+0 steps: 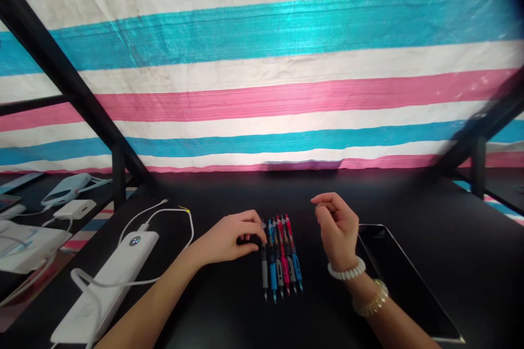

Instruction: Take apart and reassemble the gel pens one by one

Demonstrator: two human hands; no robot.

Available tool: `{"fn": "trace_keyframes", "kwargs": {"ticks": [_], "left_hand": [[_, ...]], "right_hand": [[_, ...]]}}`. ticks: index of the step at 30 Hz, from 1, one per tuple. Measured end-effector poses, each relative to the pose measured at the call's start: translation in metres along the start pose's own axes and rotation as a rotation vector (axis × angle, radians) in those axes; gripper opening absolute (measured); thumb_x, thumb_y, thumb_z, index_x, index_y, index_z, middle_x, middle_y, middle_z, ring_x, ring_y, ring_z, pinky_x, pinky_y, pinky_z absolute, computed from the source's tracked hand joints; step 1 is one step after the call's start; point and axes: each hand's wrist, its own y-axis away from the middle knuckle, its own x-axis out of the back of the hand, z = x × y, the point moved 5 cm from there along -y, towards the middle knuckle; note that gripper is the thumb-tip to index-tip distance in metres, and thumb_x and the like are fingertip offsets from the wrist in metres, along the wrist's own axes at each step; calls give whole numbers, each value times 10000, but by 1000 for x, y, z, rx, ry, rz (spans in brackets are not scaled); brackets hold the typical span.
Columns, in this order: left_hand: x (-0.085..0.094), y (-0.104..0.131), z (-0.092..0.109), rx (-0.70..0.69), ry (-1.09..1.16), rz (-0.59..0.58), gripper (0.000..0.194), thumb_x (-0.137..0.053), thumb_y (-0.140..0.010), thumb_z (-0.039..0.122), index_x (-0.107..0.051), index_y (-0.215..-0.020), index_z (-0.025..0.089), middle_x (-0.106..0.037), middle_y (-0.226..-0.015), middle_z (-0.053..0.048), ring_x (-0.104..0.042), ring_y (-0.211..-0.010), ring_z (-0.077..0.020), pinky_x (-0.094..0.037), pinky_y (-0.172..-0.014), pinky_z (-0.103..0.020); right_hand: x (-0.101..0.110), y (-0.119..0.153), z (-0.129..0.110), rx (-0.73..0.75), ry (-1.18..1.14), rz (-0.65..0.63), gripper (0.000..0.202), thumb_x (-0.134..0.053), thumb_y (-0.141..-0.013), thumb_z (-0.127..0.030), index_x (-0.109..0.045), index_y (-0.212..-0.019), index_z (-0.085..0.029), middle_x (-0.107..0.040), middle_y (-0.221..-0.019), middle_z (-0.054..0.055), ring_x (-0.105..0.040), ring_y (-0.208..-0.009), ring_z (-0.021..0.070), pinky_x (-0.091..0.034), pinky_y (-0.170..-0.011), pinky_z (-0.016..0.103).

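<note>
Several click pens lie side by side in a row, pointing away from me. At the left end is a black and grey pen (264,270), beside a blue pen (273,272). A pink and red pen (284,267) lies farther along, and a pen with a blue grip (297,267) ends the row. My left hand (233,235) rests by the leftmost pen, fingertips at its upper part and thumb apart from the fingers; it grips nothing. To the right of the row, my right hand (338,223) hovers with loosely curled fingers and nothing visible in them.
A dark-screened tablet (403,278) lies beneath my right forearm. On the left are a white power bank (110,283) and its white cable (126,283). A white charger (76,209) sits farther left. Black frame bars (77,92) flank the black table (213,305) before a striped sheet (262,38).
</note>
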Motion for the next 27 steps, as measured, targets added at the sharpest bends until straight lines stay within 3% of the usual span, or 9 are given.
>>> {"fn": "trace_keyframes", "kwargs": {"ticks": [6, 19, 23, 27], "left_hand": [[-2, 1, 7, -48, -113, -37, 170, -644, -833, 154, -731, -920, 270, -569, -994, -4, -587, -813, -132, -436, -732, -223], [-15, -1, 8, -63, -203, -71, 128, -608, -883, 198, -704, -933, 266, -555, -944, 2, -570, -790, -134, -407, -695, -221], [-12, -1, 10, -87, -236, -66, 95, -616, -878, 195, -692, -842, 240, -538, -910, -12, -541, -838, -161, -402, -779, -259], [3, -2, 15, -79, -194, 23, 100, -574, -894, 173, -653, -857, 222, -576, -1003, -39, -531, -954, -200, -368, -922, -342]], "right_hand": [[-1, 0, 1, -39, -20, -21, 110, -508, -760, -179, -609, -801, -164, -406, -508, -69, -313, -452, 93, -235, -434, 233], [-4, -3, 9, -124, -149, -57, 125, -511, -737, -165, -562, -849, -188, -373, -501, -89, -323, -458, 99, -240, -445, 227], [-9, -2, 10, -136, -127, -139, 129, -513, -752, -167, -565, -870, -183, -393, -508, -85, -349, -473, 105, -261, -459, 229], [-17, -2, 8, -135, -44, -301, 75, -524, -809, -214, -585, -823, -174, -460, -548, -55, -412, -508, 115, -310, -492, 237]]}}
